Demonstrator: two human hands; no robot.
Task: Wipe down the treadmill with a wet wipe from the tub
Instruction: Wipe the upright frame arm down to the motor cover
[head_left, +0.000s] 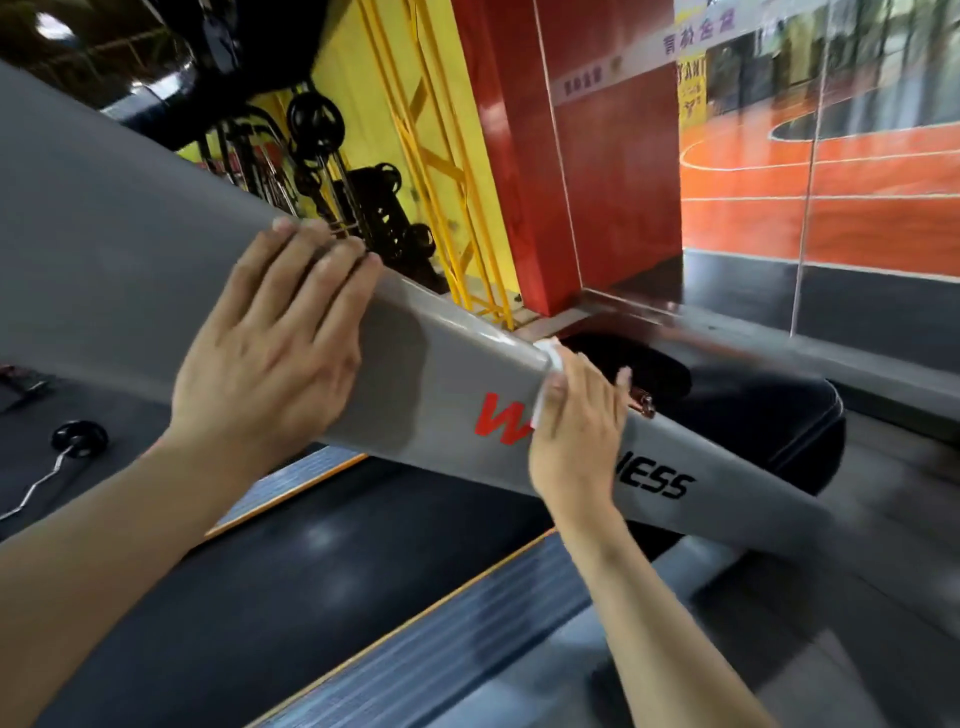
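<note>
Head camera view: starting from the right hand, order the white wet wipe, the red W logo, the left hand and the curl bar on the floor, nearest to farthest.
From the right hand:
1. White wet wipe, under its fingers on the grey treadmill upright.
2. Red W logo, just left of it.
3. Left hand, flat, higher up the upright.
4. Curl bar, far left on the floor.

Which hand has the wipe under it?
The right hand, lower on the grey treadmill post, presses the white wipe against it. The left hand lies flat on bare grey, with no wipe showing.
</note>
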